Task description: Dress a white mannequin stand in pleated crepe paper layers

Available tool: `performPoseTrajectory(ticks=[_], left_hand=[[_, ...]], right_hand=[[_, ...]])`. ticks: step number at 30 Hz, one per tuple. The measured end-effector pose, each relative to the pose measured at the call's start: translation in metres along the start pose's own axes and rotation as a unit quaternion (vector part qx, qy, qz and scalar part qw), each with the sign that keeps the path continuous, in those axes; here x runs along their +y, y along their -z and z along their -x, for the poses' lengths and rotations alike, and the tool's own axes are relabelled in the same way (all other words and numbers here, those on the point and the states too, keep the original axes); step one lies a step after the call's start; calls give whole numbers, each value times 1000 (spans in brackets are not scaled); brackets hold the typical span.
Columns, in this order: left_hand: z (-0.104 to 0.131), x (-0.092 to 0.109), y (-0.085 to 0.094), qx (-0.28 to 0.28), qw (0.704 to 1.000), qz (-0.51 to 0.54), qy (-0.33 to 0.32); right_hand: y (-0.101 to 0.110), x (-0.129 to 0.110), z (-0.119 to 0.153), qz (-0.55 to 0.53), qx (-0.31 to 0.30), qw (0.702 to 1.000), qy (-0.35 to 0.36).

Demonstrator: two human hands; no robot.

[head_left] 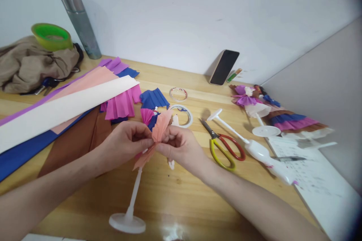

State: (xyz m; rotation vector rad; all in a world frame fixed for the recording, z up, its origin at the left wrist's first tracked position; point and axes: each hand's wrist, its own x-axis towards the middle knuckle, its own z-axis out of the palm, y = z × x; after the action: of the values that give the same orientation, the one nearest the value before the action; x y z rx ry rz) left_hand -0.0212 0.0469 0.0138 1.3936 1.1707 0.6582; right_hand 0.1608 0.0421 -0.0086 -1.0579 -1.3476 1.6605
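A pleated peach piece of crepe paper (160,125) is pinched at its middle between my two hands, its folds fanning out above and below the fingers. My left hand (134,138) is closed on its left side; my right hand (179,145) grips it from the right. Behind it show a pink pleated paper (147,116) and a bit of blue paper, partly hidden by the hands. Below the hands stands a white plastic stand (132,196) with a round base; its upper end is hidden behind the paper.
Right of my hands lie scissors (223,145) and another white stand (230,126). Tape rolls (188,115) lie behind. Long crepe strips (65,99) cover the left. A bottle (82,26), a phone (224,67) and a layered paper dress (296,122) sit farther back.
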Motion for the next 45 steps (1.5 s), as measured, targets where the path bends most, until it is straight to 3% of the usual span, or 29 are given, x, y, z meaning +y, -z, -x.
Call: performPoseTrajectory(ticks=[6, 10, 14, 18, 23, 30, 36, 45], left_hand=[[4, 0, -6, 52, 996, -74, -11], [4, 4, -8, 36, 998, -52, 6], [2, 6, -3, 31, 999, -28, 0], [-1, 12, 10, 122, 989, -70, -33], [-9, 9, 27, 184, 963, -185, -66], [-12, -10, 24, 119, 956, -260, -66], [-17, -23, 20, 118, 955, -261, -74], [-18, -12, 13, 88, 959, -269, -35]], right_hand=[[-5, 5, 1, -4, 6, 1000, -3], [-7, 3, 2, -17, 21, 1000, -3], [-4, -1, 3, -6, 76, 997, 3], [2, -4, 3, -9, 135, 990, -35], [0, 2, 0, -45, 129, 986, -99], [-3, 7, -6, -28, 103, 985, -134], [-4, 7, -13, -10, 91, 984, -154], [-5, 8, -16, 4, 83, 986, -146]])
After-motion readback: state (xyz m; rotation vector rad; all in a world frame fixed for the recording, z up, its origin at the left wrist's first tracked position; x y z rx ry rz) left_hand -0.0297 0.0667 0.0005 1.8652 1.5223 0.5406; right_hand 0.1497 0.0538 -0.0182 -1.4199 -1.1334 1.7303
